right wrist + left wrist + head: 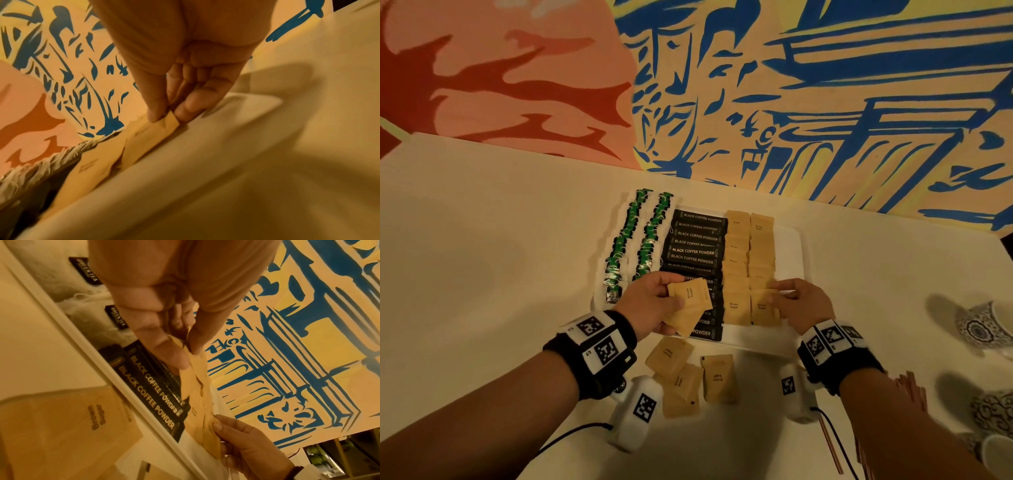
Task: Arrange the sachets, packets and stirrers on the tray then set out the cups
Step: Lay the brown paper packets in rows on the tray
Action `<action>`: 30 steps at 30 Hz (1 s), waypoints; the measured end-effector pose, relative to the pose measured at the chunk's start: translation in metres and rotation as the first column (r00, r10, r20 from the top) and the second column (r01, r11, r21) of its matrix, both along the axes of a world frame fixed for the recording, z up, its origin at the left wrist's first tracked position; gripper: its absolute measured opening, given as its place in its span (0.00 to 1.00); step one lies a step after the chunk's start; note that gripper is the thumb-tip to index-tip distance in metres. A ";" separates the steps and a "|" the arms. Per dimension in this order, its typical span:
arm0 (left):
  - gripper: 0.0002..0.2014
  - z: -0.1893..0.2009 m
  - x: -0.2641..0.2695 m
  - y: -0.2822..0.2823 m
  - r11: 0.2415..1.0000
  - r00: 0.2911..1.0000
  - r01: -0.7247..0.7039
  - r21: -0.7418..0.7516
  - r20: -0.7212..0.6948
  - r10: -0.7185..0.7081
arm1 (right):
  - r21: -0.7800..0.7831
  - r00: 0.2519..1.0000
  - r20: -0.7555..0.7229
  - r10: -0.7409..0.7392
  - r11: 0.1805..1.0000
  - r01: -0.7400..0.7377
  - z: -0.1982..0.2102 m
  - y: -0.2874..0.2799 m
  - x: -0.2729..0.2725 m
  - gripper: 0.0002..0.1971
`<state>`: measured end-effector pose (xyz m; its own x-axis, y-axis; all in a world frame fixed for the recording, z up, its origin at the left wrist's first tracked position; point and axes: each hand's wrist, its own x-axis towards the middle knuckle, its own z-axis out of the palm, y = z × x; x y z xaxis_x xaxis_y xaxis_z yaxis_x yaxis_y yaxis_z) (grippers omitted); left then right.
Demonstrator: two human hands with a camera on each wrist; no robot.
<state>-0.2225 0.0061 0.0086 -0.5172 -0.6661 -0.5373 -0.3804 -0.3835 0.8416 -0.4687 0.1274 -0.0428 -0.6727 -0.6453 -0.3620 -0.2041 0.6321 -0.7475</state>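
While my left hand (650,305) grips a small stack of brown sugar sachets (688,308) above the coffee packets (697,251), my right hand (799,303) pinches one sachet at the near end of the tray's (792,253) right sugar column. I should lay it flat, overlapping its neighbour, edges square — then feed the next from the stack, leaving the loose sachets (690,380) on the bench (482,240) for later.

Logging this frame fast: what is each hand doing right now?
Left hand: holds a small stack of brown sugar sachets above the tray.
Right hand: pinches the corner of a brown sugar sachet in the tray.
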 end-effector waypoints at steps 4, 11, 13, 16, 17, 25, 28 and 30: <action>0.16 -0.002 0.000 0.001 1.000 1.000 0.004 0.009 -0.003 -0.004 | 0.033 0.999 -0.050 0.013 0.999 -0.012 0.000 -0.001 0.001 0.11; 0.16 -0.003 -0.002 0.003 0.999 0.999 0.035 -0.016 0.009 -0.035 | 0.063 0.996 -0.092 -0.003 0.998 0.009 0.011 0.001 0.007 0.17; 0.15 -0.002 -0.002 0.003 0.999 0.999 0.044 -0.030 0.007 -0.044 | -0.006 0.992 -0.128 0.012 1.000 -0.013 0.021 0.000 0.016 0.13; 0.15 -0.001 -0.002 0.005 0.997 0.998 0.056 -0.054 0.012 -0.055 | -0.113 0.990 -0.047 0.132 0.984 -0.136 0.034 -0.006 0.038 0.08; 0.15 -0.001 -0.003 0.006 0.997 0.999 0.053 -0.063 0.012 -0.053 | -0.122 0.976 0.017 0.215 0.970 -0.212 0.038 -0.009 0.048 0.09; 0.13 0.002 -0.004 0.009 0.995 0.997 0.068 -0.071 0.033 -0.066 | -0.272 0.934 0.259 0.246 0.947 -0.173 0.050 -0.015 0.086 0.03; 0.07 0.001 0.001 0.010 0.999 0.999 0.036 -0.013 0.030 -0.036 | -0.360 0.959 0.230 0.164 0.930 -0.073 0.053 -0.011 0.085 0.05; 0.06 0.001 0.002 0.012 0.998 1.000 -0.017 0.058 0.003 0.017 | -0.367 0.977 0.100 0.191 0.919 -0.142 0.053 -0.008 0.087 0.08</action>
